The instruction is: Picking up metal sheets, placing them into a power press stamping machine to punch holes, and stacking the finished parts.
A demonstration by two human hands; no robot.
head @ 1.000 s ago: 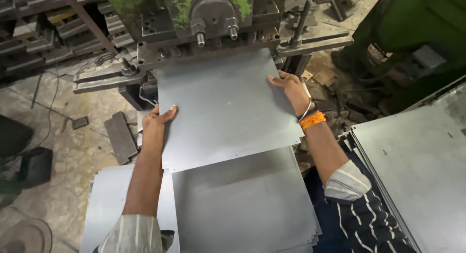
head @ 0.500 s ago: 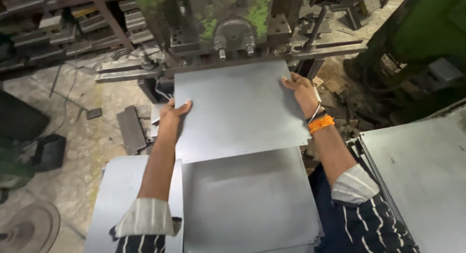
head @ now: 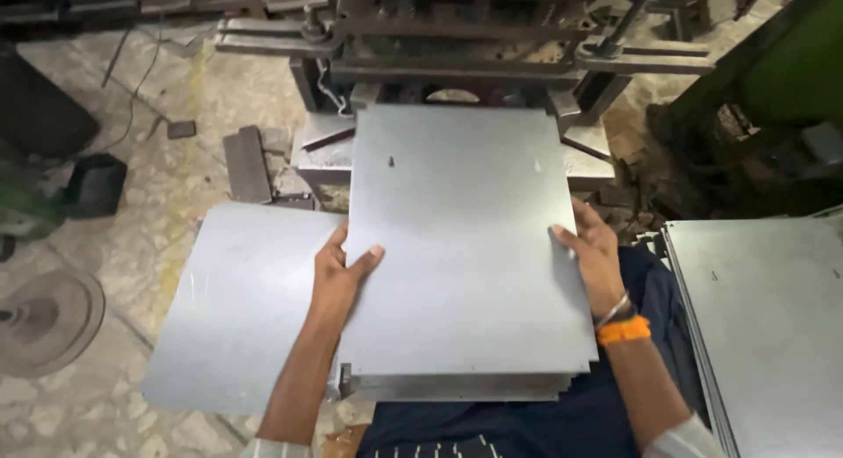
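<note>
your left hand (head: 338, 274) and right hand (head: 590, 247) pinching opposite edges of the flat grey rectangular steel sheet (head: 461, 238), fingers curled over, sheet resting on a matching stack (head: 457, 386) over your lap, press machine (head: 492, 45) just beyond

A flat rectangular grey metal sheet (head: 461, 247) is gripped at its left edge by the left hand (head: 338, 274) and at its right edge by the right hand (head: 593, 252), and is laid on a stack of similar grey sheets (head: 457, 386) whose edges are seen under its near edge. Its far edge is set against the dark steel press machine (head: 465, 36). Another grey sheet (head: 246, 309) is seen at the left, and a further stack of sheets (head: 773, 326) at the right.
</note>
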